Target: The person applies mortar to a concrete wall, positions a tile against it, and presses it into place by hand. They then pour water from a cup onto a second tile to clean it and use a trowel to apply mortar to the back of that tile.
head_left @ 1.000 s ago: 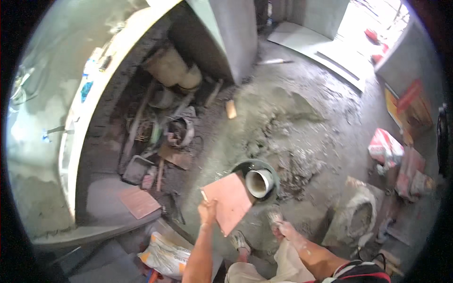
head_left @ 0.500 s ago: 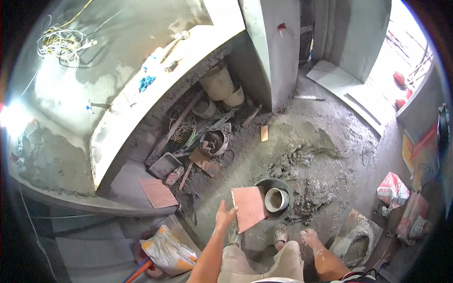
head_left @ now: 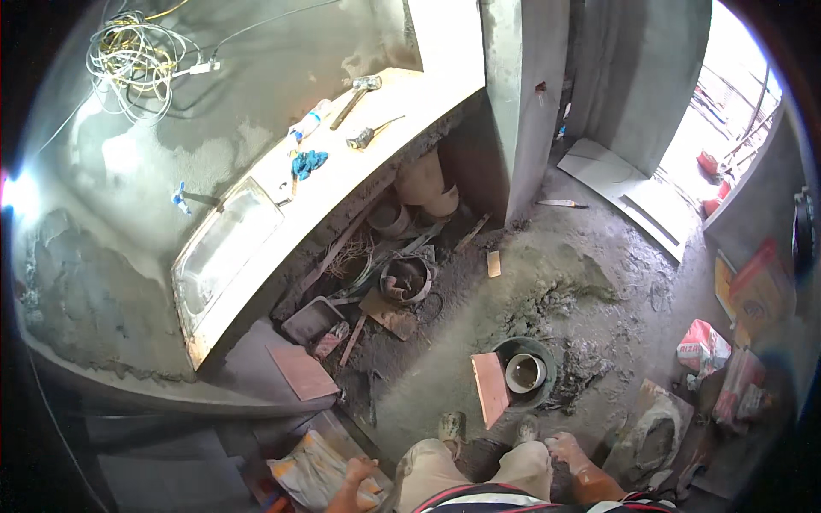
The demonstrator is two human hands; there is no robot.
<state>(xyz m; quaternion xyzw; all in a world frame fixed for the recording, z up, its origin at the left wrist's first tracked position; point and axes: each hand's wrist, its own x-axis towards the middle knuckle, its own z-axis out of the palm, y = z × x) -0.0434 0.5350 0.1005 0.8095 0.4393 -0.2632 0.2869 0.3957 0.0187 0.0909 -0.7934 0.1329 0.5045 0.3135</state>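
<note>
A pinkish tile (head_left: 489,390) stands tilted against the left side of a dark round tub (head_left: 547,350), with neither of my hands on it. Inside the tub sits a small pale pail (head_left: 523,374). My left hand (head_left: 361,469) hangs low beside my left leg, above a white and yellow sack (head_left: 310,472). Its fingers look loosely bent, and nothing shows in them. Beside my right knee is my right hand (head_left: 564,448), fingers loosely extended and nothing held. Both shoes rest on the ground just short of the tub.
Wet grey mortar (head_left: 564,299) spreads beyond the tub. Another pinkish tile (head_left: 303,373) lies at left, near a grey tray (head_left: 311,321) and a bucket (head_left: 407,280). A pale counter holds a hammer (head_left: 351,103) and blue cloth (head_left: 308,163). A red-white bag (head_left: 703,347) lies right.
My left hand has left the tile and drawn back toward the sack. The tile now leans against the tub, seen more edge-on. The view has shifted, showing more of the counter.
</note>
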